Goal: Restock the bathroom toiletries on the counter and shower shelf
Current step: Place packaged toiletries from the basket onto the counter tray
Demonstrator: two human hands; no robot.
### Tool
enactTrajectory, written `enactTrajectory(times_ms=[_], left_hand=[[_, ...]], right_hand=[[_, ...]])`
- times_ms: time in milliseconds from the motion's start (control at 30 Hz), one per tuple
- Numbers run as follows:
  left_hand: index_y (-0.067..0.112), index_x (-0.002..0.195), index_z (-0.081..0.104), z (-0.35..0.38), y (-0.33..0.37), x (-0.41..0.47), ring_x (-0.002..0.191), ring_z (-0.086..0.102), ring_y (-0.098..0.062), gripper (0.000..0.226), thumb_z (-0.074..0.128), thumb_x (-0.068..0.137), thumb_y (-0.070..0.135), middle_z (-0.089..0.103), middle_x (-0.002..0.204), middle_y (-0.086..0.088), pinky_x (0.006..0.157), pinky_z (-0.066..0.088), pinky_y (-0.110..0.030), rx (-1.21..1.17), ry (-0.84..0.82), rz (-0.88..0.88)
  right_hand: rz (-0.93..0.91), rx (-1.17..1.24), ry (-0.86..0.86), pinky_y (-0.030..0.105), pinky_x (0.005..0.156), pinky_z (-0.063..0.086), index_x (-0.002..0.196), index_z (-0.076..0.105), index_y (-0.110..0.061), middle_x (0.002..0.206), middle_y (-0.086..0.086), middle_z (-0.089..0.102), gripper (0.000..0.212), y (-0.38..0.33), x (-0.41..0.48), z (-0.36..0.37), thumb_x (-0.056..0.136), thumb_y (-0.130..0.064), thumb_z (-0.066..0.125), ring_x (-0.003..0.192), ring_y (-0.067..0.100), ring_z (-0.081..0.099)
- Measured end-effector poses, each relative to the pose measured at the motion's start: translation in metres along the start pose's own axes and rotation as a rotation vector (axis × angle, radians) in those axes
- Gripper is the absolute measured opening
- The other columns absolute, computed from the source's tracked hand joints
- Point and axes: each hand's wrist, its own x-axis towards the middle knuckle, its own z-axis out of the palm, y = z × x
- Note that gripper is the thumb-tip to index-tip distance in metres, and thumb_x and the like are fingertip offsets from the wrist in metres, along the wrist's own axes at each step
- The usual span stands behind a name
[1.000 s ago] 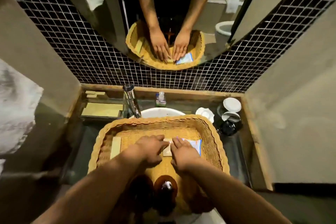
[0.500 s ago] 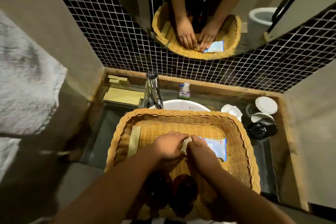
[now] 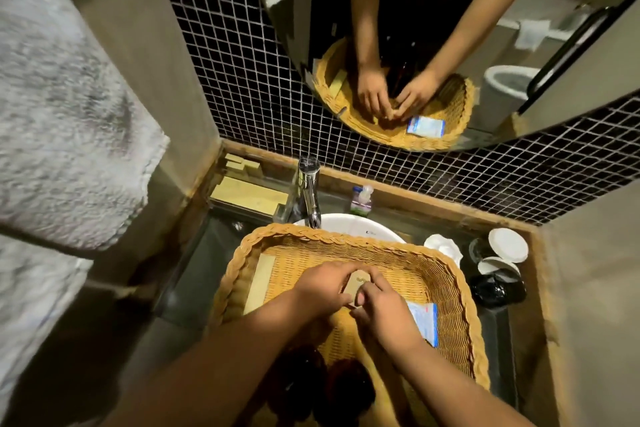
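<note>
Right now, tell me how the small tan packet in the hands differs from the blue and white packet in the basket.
The small tan packet is plain tan; the blue and white packet is printed blue and white. The tan packet is pinched between the left hand and right hand; the blue and white one lies loose, flat on the weave, partly hidden by the right hand. The tan one sits mid-basket, the other nearer the right wall. Both are flat and inside the wicker basket.

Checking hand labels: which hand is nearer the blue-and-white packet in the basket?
Right. The right hand sits just beside the blue-and-white packet, nearly touching its left edge; the left hand is farther left, beyond the small box both hands hold.
</note>
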Motion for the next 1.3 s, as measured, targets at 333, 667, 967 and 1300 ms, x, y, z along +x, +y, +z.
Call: enactTrajectory(times_ms=[333,667,967,1300], left_hand=[[0.044,0.126,0.059,-0.114,-0.010,-0.023,0.109,0.058,-0.004,0.036,0.062,0.094,0.026,0.065,0.122,0.018,0.092,0.048,-0.029,-0.168,0.400,-0.016],[0.037,0.139,0.051,-0.149,-0.092,-0.063,0.123,0.052,-0.014,0.043,0.044,0.097,0.045,0.055,0.137,0.010,0.097,0.047,-0.033,0.125,0.609,-0.383],[0.030,0.158,0.007,-0.136,-0.166,-0.065,0.151,0.002,-0.031,0.061,0.026,0.104,0.050,-0.003,0.166,-0.004,0.120,0.009,-0.048,0.336,0.123,-0.630],[0.029,0.157,0.018,-0.139,-0.185,-0.027,0.151,0.004,-0.023,0.057,0.036,0.103,0.035,0.009,0.165,0.002,0.118,0.014,-0.038,0.297,0.142,-0.491]], right_hand=[[-0.048,0.264,0.341,0.022,0.067,0.047,0.116,0.049,-0.031,0.086,-0.015,0.064,0.028,-0.095,0.054,-0.061,0.095,-0.025,0.065,0.076,0.000,0.062],[-0.217,0.038,0.290,0.021,0.093,0.042,0.125,0.066,-0.021,0.114,-0.003,0.066,0.028,-0.184,0.127,-0.039,0.098,-0.023,0.058,0.105,0.014,0.062],[-0.047,0.003,0.103,0.032,0.106,0.044,0.131,0.058,-0.021,0.125,0.000,0.059,0.047,-0.199,0.188,-0.012,0.087,-0.006,0.064,0.117,0.019,0.058],[0.017,0.069,0.088,0.032,0.110,0.037,0.135,0.055,-0.016,0.135,0.005,0.055,0.047,-0.193,0.272,0.028,0.092,0.002,0.055,0.127,0.022,0.052]])
